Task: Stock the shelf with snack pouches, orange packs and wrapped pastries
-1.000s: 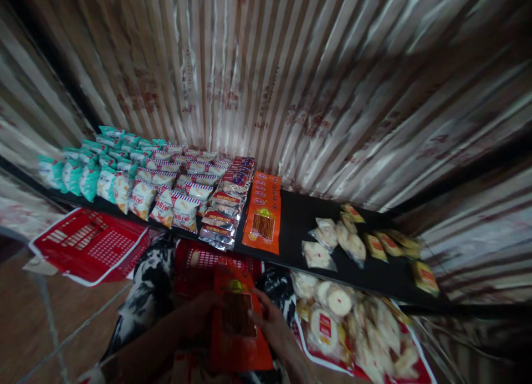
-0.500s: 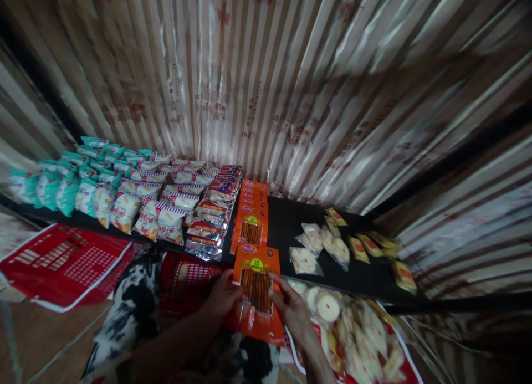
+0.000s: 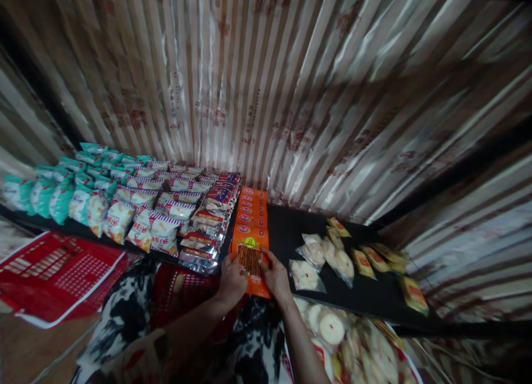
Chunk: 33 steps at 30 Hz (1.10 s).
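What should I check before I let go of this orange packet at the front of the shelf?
1. Grip on both sides: left hand holds the orange packet at its left edge, right hand at its right edge: ok.
2. In line with the row of orange packets behind it: ok.
3. Fully on the black shelf: its lower end seems to jut past the front edge: not ok.
4. Clear of the silver packets to the left: the left hand hides the gap: cannot tell.
5. Clear of the bag of white cakes to the right: bare shelf shows between them: ok.
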### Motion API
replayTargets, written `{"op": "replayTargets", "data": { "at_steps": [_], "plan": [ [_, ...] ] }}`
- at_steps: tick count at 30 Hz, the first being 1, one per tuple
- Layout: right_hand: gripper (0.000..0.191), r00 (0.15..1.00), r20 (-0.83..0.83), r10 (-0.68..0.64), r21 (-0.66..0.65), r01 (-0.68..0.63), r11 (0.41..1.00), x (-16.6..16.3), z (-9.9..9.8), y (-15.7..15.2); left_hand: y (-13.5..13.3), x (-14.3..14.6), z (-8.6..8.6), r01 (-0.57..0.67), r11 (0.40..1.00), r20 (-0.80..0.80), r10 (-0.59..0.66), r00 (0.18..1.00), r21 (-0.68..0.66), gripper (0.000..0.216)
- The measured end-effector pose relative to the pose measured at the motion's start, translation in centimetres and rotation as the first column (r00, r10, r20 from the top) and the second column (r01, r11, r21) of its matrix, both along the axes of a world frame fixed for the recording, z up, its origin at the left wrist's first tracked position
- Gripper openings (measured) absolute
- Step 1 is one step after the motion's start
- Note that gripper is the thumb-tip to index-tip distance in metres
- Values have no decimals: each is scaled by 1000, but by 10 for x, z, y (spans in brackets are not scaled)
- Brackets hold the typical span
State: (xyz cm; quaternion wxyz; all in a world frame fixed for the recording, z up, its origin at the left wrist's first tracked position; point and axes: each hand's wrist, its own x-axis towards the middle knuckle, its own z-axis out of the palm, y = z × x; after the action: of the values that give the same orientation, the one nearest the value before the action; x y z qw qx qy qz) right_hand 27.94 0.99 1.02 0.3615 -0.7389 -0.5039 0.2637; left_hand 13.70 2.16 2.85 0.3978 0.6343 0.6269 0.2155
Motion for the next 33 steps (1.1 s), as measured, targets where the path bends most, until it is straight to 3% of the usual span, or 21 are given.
{"op": "replayTargets", "data": {
  "at_steps": [11,16,23,33],
  "plan": [
    [40,954,298,-24,-41,38,998,-6,-4,8,8,10,-12,16,995,-64,-10,998,98,57],
    [40,931,360,-52,-15,61,998,-10,-5,6,5,10,-11,59,992,-136,-43,990,115,63],
    [43,918,398,5,-40,12,999,-10,1,10,1,11,-13,70,992,-148,-54,987,103,61],
    [44,875,483,-15,-34,37,999,-12,-12,9,-2,8,-14,110,988,-211,-85,974,110,66]
  ]
}}
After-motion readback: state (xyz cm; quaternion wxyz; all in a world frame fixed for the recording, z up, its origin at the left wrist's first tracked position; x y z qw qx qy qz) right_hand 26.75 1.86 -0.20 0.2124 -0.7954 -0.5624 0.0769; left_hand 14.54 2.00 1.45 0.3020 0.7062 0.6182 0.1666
